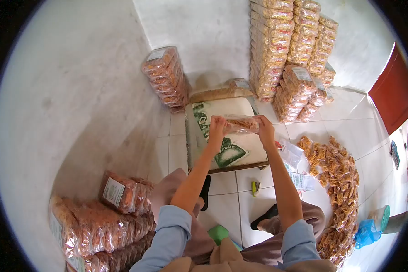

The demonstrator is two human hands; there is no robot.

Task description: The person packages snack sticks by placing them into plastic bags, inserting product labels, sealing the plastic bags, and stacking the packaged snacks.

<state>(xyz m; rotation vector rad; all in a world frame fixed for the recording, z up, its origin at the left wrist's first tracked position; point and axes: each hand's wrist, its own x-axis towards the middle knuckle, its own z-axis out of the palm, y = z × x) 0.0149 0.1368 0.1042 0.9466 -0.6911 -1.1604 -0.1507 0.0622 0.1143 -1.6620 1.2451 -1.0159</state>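
Pinching a clear packet by its ends with left hand and right hand, just above centre, over a low table. Partly blocking green print. Showing stacked bags cropped at lower left, heaped packets at right.

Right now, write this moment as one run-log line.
left hand: grips packet end | right hand: grips opposite end | packet: held over printed sheet
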